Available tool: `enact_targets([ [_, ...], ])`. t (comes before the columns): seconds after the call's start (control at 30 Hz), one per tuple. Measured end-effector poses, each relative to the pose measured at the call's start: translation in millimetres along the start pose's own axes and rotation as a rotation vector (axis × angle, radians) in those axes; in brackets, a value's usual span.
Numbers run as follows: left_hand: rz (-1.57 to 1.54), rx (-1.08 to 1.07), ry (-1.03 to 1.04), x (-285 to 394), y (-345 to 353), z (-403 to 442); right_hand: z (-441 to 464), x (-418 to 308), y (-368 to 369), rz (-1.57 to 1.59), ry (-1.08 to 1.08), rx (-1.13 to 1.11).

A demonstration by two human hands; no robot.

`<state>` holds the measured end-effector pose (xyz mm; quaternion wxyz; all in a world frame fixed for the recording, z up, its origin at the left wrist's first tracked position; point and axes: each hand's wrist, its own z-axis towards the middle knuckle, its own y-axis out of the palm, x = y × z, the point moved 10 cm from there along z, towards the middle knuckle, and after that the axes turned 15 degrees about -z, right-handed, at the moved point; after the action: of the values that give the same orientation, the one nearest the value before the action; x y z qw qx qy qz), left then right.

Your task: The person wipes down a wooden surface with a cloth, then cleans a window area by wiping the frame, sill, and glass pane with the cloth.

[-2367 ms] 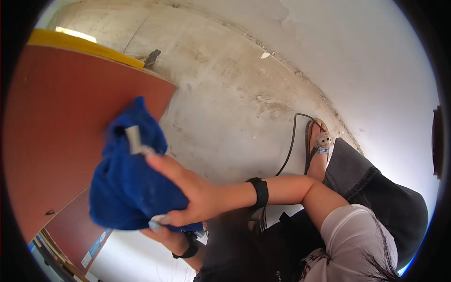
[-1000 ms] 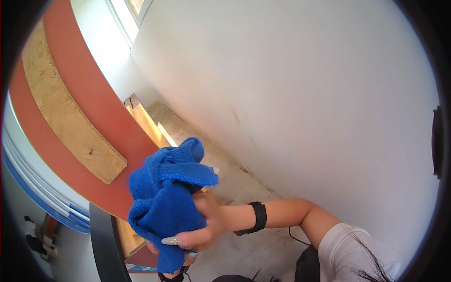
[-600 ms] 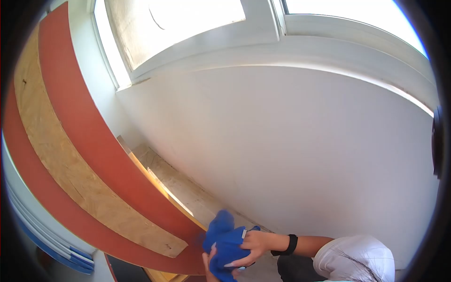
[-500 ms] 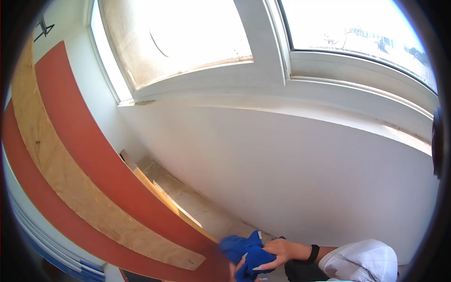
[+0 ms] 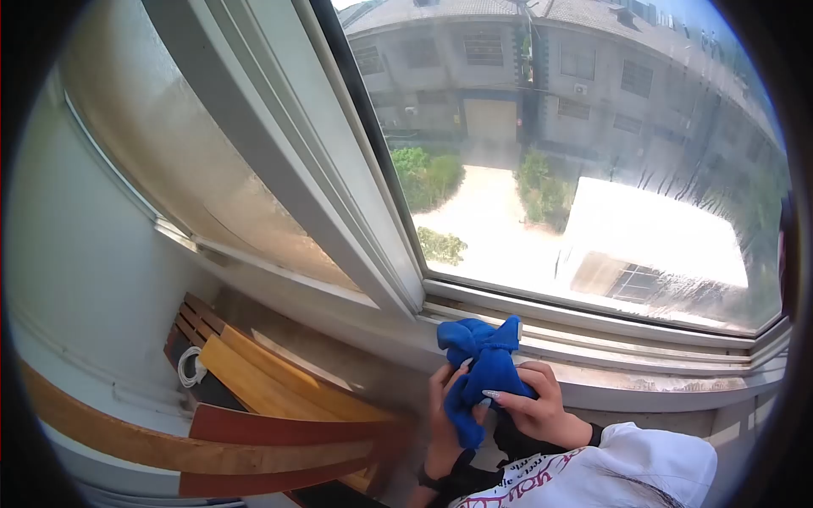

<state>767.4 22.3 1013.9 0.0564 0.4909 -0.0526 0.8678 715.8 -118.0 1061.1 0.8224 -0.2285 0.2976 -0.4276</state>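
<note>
A bunched blue cloth (image 5: pixel 491 372) is held between my two hands, in front of the window sill. My left hand (image 5: pixel 442 415) grips it from the left, with the fingers partly hidden behind the folds. From the right, my right hand (image 5: pixel 542 406) closes on the same cloth, thumb and painted nails pressed into it. The cloth's upper folds stand up near the dirty sill (image 5: pixel 610 372), in front of the window frame. Whether it touches the sill I cannot tell.
A large smeared window pane (image 5: pixel 525 212) stands ahead, with a sliding track (image 5: pixel 593 334) below. At lower left are a red board with a wooden strip (image 5: pixel 220 449), yellow planks (image 5: pixel 279 381) and a coiled white cable (image 5: pixel 191 367). A covered pane (image 5: pixel 203 152) is at left.
My view has swung toward the right-hand window and its sill. The cloth has come higher in view, still in both hands, and the red board now sits lower left.
</note>
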Motion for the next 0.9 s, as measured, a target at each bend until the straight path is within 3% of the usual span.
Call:
enact_targets([
  [0.13, 0.142, -0.198, 0.041, 14.6, 62.8, 37.3, 5.8, 56.0, -57.0, -0.183, 0.155, -0.027],
  [0.2, 0.150, -0.203, 0.082, 15.9, 79.2, 43.2, -6.7, 81.0, -56.7, -0.287, 0.177, -0.124],
  [0.3, 0.275, -0.442, 0.069, -13.8, 101.6, 31.1, -19.2, 103.0, -36.6, -0.380, 0.144, -0.263],
  [0.4, 0.339, -0.517, 0.046, -28.1, 87.1, 18.5, -11.3, 94.0, 0.4, -0.351, 0.088, -0.299],
  [0.63, 0.382, -0.336, -0.066, -74.3, -16.2, 5.4, 54.1, 37.4, 119.7, -0.325, 0.021, -0.199],
  [0.73, 0.343, -0.372, -0.044, -90.0, -28.7, -0.4, 57.9, 22.0, 149.8, -0.384, 0.114, -0.265],
  [0.9, 0.123, -0.480, -0.011, -102.4, -3.3, -2.9, 20.8, 28.9, 98.5, -0.433, 0.173, -0.253],
])
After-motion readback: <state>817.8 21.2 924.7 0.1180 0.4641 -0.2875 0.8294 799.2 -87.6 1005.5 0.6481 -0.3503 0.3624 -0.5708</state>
